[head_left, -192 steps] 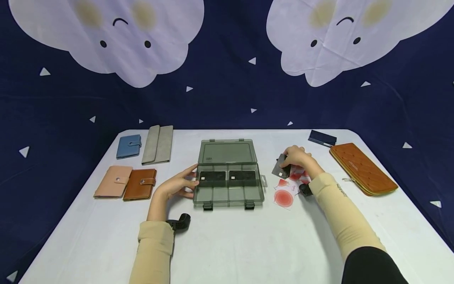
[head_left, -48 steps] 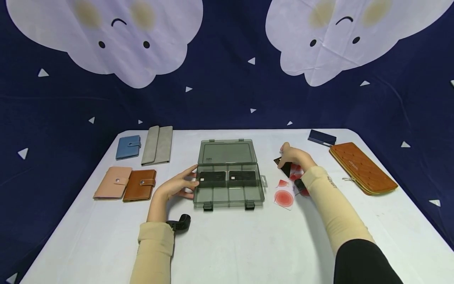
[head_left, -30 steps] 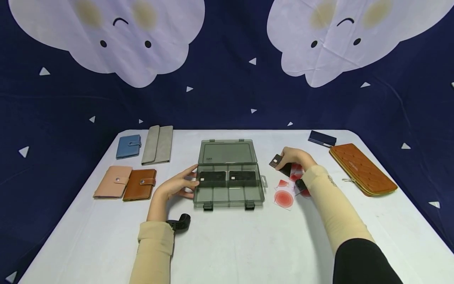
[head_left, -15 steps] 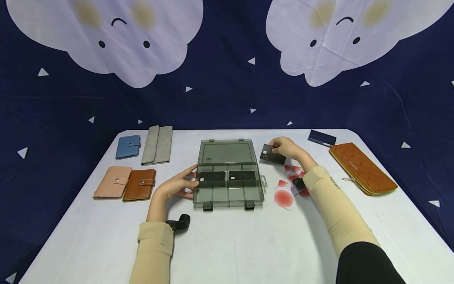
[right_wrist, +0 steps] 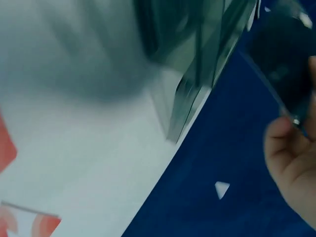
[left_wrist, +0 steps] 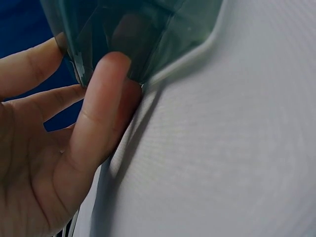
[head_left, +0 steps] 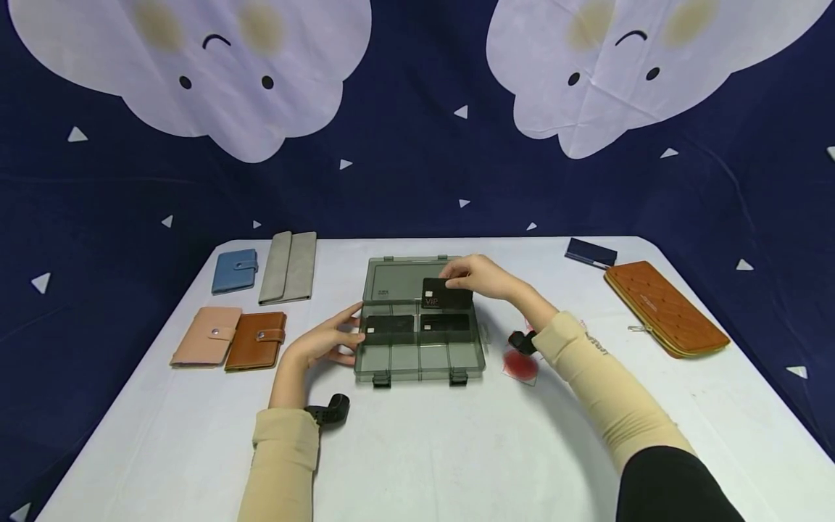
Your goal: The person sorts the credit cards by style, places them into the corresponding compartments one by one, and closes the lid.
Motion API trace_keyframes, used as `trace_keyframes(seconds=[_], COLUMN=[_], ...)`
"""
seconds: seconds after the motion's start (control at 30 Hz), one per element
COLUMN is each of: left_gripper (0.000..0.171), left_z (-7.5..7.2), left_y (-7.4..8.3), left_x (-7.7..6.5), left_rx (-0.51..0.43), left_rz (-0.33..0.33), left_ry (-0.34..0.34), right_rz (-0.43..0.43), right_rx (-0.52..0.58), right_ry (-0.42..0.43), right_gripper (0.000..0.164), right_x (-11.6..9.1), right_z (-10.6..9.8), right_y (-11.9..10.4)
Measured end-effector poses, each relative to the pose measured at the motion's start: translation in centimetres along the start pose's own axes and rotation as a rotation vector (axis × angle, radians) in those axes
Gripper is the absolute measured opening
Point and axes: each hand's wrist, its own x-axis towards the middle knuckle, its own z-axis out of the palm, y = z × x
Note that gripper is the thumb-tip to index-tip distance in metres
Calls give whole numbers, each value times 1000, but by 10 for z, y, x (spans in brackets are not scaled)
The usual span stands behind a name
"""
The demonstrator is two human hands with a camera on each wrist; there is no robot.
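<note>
My right hand (head_left: 483, 278) pinches a black VIP card (head_left: 438, 295) with a pale chip, at the card's upper right. The card is held up over the right back part of the open, smoky translucent storage box (head_left: 399, 366), overlapping its raised lid (head_left: 394, 275). Inside the box, two dark cards lie side by side in the back row: one card (head_left: 394, 326) at left, another card (head_left: 450, 325) at right. My left hand (head_left: 326, 339) rests against the box's left side with fingers spread; its thumb (left_wrist: 101, 106) touches the wall near a corner.
Red-and-white cards (head_left: 520, 366) lie right of the box, partly under my right forearm. Farther right are a brown zip wallet (head_left: 665, 312) and a navy card holder (head_left: 590, 252). On the left are blue (head_left: 235, 270), grey (head_left: 288, 268), pink (head_left: 207, 336) and brown wallets (head_left: 256, 342).
My right hand has lifted the black card from the pile on the right and carried it left over the box. My left hand has stayed at the box's side.
</note>
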Motion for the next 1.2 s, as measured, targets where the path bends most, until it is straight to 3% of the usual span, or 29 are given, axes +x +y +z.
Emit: trace_keyframes(seconds=[0.13,0.23,0.47,0.6,0.97,1.07,1.2], left_gripper=[75,75,76,76,76,76,76], left_z=[1,0,0,-1,-1,-2,-1], left_y=[0,0,-1,-2,-2,-2,-1], left_x=[-1,-1,0,1,1,1,1], left_rx=[1,1,7,7,1,2,5], left_rz=[-5,-4,-3,-2,5,0,-8], left_ry=[3,5,-5,-6,-8,-6,-4], right_rz=[-9,-10,-17,-3,48,17,-45], right_rx=[-136,-226,-427,-512,-554,-537,-449], right_ry=[-146,-198,-131,-126,-218,-175,-29], right_gripper=[24,27,21,26,43,43,39], right_x=[-2,-3,-8,-11,-15,-19,-33], right_z=[12,21,33,35,37,34,21], right_y=[-10,-14,-21,-24,-19,-18,-13])
